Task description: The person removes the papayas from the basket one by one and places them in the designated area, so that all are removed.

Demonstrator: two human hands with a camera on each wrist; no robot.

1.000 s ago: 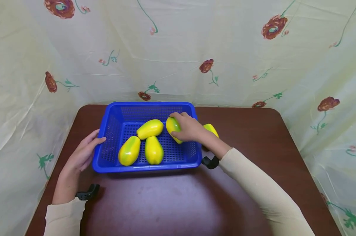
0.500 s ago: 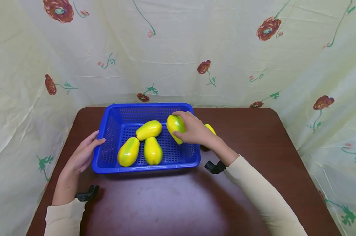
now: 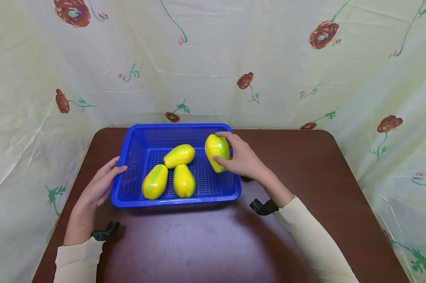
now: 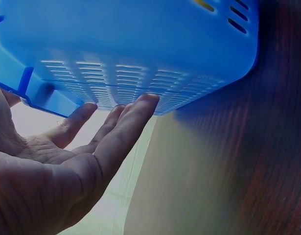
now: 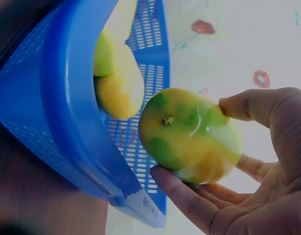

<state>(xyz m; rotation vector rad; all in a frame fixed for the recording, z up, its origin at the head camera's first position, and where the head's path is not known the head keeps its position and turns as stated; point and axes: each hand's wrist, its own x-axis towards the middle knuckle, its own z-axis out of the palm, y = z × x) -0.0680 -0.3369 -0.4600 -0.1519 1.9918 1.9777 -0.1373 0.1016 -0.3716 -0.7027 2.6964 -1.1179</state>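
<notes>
My left hand point(image 3: 100, 182) holds the left side of a blue plastic basket point(image 3: 175, 201), thumb over the rim. In the left wrist view its fingers point(image 4: 122, 134) lie nearly straight along the slotted outer wall. My right hand point(image 3: 244, 159) grips a yellow-green papaya point(image 3: 216, 151) above the basket's right part, thumb on one side and fingers on the other. In the right wrist view the stem end of this papaya point(image 5: 189, 137) faces the camera, beside the rim. Three more papayas lie inside on the basket floor: one at the back point(image 3: 179, 156), two in front point(image 3: 154, 182).
The basket stands at the back left of a dark brown table point(image 3: 290, 157). Behind the table hangs a pale curtain point(image 3: 205, 59) with red flowers. My right hand mostly hides something yellow beyond the basket's right side.
My right hand has lifted the papaya and shifted it right, towards the basket's right rim. My left hand stays on the basket, and the other papayas inside keep their places.
</notes>
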